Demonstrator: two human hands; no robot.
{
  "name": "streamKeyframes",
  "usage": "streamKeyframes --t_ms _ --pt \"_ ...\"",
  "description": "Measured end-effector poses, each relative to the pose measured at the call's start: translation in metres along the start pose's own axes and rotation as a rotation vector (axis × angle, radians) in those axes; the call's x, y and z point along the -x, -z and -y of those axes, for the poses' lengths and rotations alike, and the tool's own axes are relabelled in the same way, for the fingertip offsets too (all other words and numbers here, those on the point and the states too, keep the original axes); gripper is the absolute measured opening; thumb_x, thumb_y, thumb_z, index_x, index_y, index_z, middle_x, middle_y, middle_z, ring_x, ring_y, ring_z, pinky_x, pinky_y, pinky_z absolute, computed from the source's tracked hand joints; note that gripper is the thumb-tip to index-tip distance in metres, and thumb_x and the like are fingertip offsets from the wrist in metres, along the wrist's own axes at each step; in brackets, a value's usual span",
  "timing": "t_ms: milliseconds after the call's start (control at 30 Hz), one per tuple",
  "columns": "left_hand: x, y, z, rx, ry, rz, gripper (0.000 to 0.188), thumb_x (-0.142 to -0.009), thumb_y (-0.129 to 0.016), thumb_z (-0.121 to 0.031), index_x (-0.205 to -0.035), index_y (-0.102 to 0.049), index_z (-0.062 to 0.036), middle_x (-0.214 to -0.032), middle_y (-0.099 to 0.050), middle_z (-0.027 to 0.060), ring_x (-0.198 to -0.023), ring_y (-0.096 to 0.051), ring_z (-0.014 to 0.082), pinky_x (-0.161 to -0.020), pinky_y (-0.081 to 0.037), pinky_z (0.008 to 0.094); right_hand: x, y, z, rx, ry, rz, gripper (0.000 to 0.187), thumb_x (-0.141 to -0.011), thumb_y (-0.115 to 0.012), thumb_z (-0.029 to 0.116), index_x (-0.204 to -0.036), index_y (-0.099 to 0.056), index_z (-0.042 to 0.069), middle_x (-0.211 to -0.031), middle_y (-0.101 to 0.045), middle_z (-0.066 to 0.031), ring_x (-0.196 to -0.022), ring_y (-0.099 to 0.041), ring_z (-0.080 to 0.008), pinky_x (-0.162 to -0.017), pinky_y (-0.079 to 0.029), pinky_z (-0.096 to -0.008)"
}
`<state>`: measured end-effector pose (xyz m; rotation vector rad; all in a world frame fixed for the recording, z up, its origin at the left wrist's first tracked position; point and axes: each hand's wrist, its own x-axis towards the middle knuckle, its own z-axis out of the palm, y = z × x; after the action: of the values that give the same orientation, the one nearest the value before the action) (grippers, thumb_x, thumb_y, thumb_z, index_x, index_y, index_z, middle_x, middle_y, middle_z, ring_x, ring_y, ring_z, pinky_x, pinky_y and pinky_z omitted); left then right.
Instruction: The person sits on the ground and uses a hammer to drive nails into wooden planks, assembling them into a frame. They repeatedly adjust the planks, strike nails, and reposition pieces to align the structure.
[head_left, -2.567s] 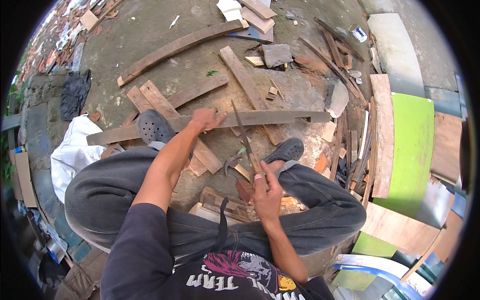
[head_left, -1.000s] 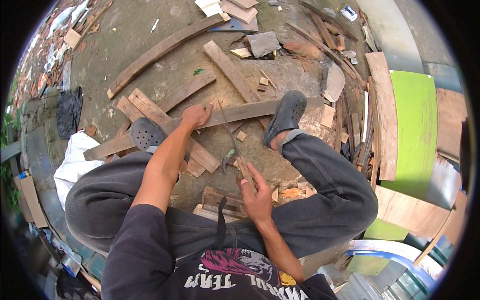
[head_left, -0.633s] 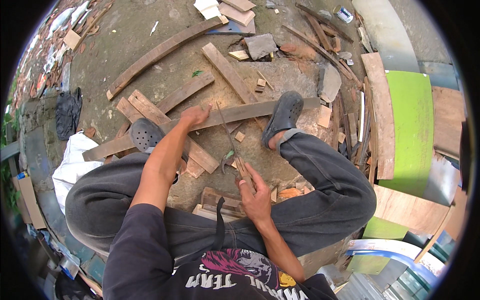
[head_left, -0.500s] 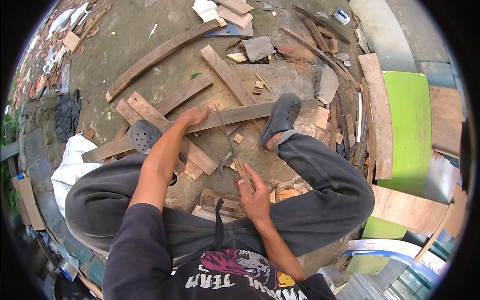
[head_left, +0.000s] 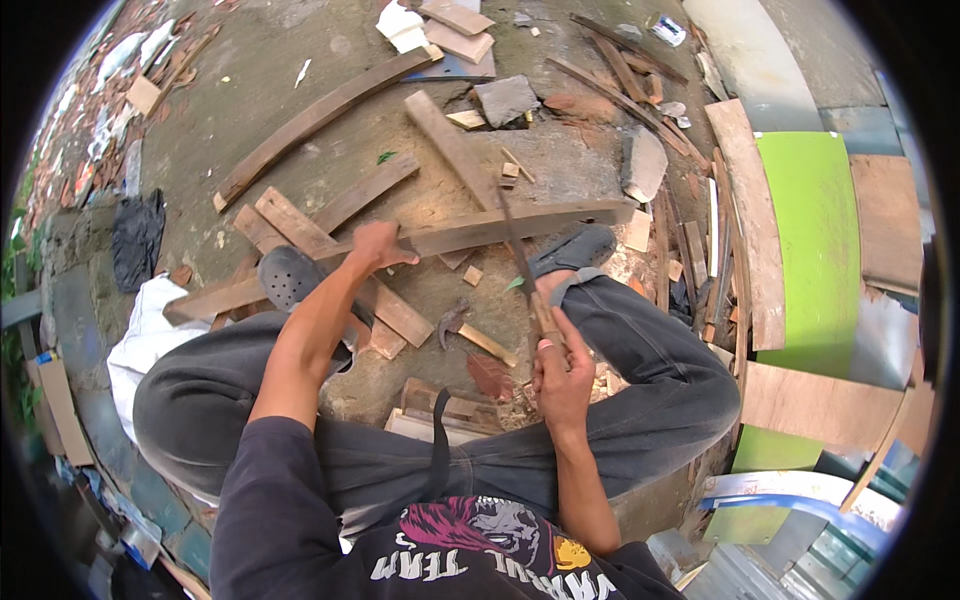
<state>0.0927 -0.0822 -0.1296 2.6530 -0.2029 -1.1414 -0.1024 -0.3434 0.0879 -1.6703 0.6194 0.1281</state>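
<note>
A long wooden plank (head_left: 460, 234) lies crosswise over other boards in front of me. My left hand (head_left: 377, 246) is closed over the plank's middle, its thumb pointing right along the wood. Closed round the wooden handle of a saw, my right hand (head_left: 562, 375) is above my right shin. The narrow dark saw blade (head_left: 519, 250) points away from me and crosses the plank to the right of my left hand. My left clog (head_left: 288, 278) is against the plank; the right clog (head_left: 575, 250) is beside its right end. Between my legs lies a hammer (head_left: 485, 344).
Loose boards (head_left: 320, 115) lie on the concrete beyond the plank, with a broken stone slab (head_left: 505, 100). To the right are scrap strips and a green panel (head_left: 808, 240). A white sack (head_left: 150, 325) is by my left knee. Small wood blocks (head_left: 472, 275) lie nearby.
The saw and my right hand have moved right along the plank, uncovering the hammer's handle. My left hand has shifted slightly left. My right foot has dropped off the plank toward me.
</note>
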Motion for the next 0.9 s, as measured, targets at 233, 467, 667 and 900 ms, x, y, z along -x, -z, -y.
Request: streamKeyframes --t_ms 233,467,667,900 --pt "-0.004 -0.019 0.018 -0.169 -0.052 -0.695 0.045 -0.075 -0.076 -0.02 -0.115 -0.057 -0.0095 -0.114 -0.061 0.0094 -0.112 -0.058 0.0268 -0.093 -0.04 0.0441 0.01 0.005 -0.005 -0.024 -0.042 -0.073 0.05 -0.095 -0.056 0.006 -0.142 -0.048 -0.007 -0.101 -0.064 -0.0072 -0.075 -0.053 -0.0062 -0.066 -0.044 -0.0227" --pt "0.018 -0.027 0.027 -0.074 -0.204 -0.633 0.07 -0.076 -0.077 -0.056 -0.121 -0.056 -0.0074 -0.118 -0.057 0.0119 -0.115 -0.054 0.0306 -0.099 -0.039 0.045 0.0 -0.004 -0.027 0.001 0.047 -0.075 0.048 -0.098 -0.053 0.009 -0.144 -0.047 -0.003 -0.07 -0.052 0.0014 -0.053 -0.044 -0.0037 -0.047 -0.037 -0.0209" --pt "0.016 -0.022 0.049 0.098 -0.178 -0.627 0.08 -0.073 -0.076 -0.063 -0.125 -0.057 -0.0052 -0.127 -0.057 0.0165 -0.124 -0.052 0.0351 -0.106 -0.037 0.047 0.004 -0.016 -0.012 -0.005 -0.009 -0.032 0.047 -0.097 -0.055 0.008 -0.143 -0.05 -0.003 -0.069 -0.052 0.0029 -0.053 -0.042 -0.0027 -0.047 -0.036 -0.0203" --pt "0.011 -0.011 0.046 0.02 -0.001 -0.346 0.092 -0.071 -0.069 -0.076 -0.128 -0.059 -0.0053 -0.127 -0.062 0.0172 -0.126 -0.052 0.0341 -0.109 -0.033 0.0493 -0.001 -0.015 -0.038 0.206 0.113 0.047 0.048 -0.097 -0.058 0.009 -0.142 -0.05 -0.004 -0.083 -0.059 0.0002 -0.068 -0.05 -0.0042 -0.061 -0.041 -0.0211"
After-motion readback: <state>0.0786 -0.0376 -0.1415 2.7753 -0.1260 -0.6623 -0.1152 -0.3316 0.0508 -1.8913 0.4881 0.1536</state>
